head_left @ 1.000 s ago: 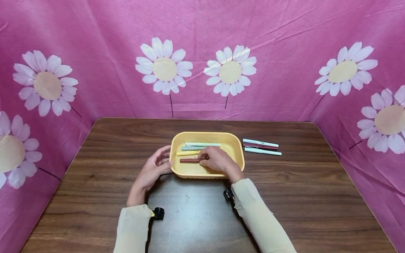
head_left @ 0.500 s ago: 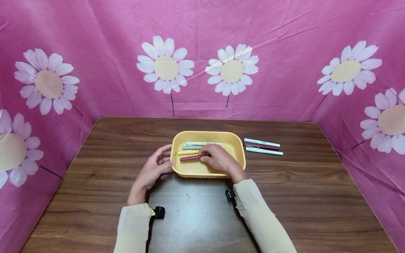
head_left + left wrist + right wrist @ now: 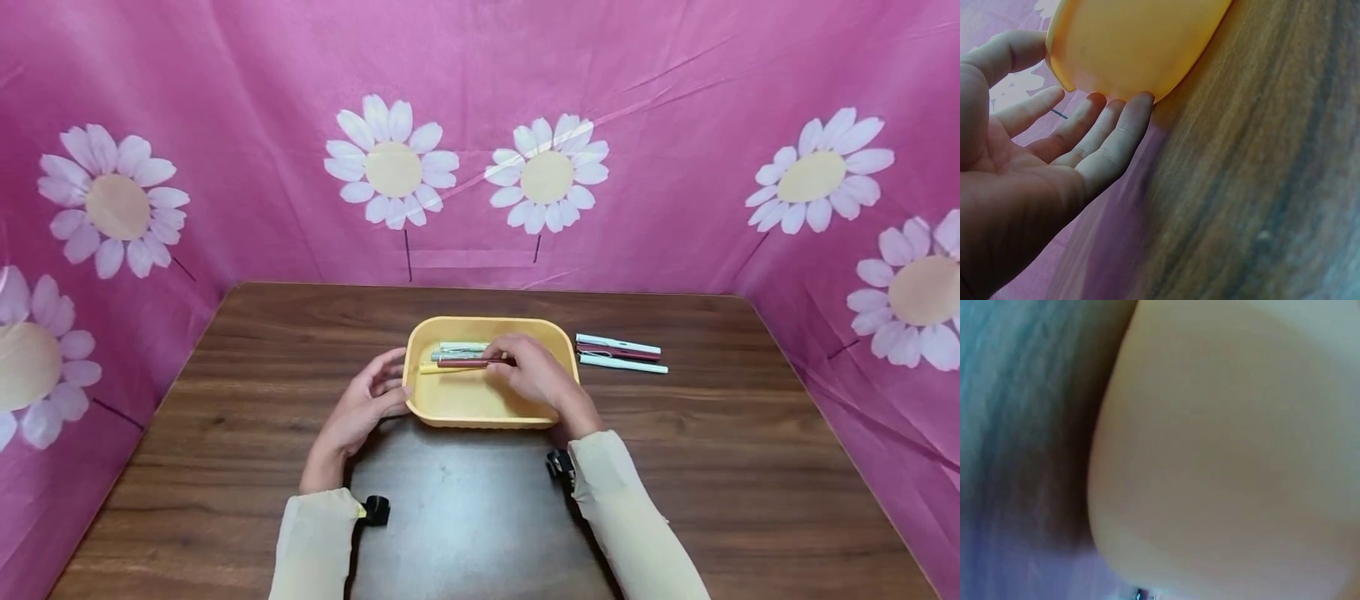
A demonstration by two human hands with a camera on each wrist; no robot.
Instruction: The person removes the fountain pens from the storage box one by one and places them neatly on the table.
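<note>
Well inside the rounded-rectangular yellow tray, right hand pinches a slim brown-red pen between thumb and fingers, far end of pen hidden by the hand's own grip. Pen runs roughly level with the tray's long sides, its cap end toward the left. It overlaps a bright yellow pen as seen from the head; whether the two touch, cannot tell. Just beyond these: a grey-green pen, then a pale whitish-green pen, both lying side by side in the tray, right ends behind the fingers.

Left hand at the tray's left end, fingers spread and only gently bent; left wrist view shows thumb at the rim, fingertips against or very near the outer wall. Right wrist view blurred, mostly tray wall; fingers out of sight there.

Outside the tray, near its right end, three pens in a close row on the dark brown wood-grain table: white farthest, dark maroon in the middle, pale mint nearest. Cream sleeves on both arms. Behind, pink cloth printed with large white daisies
</note>
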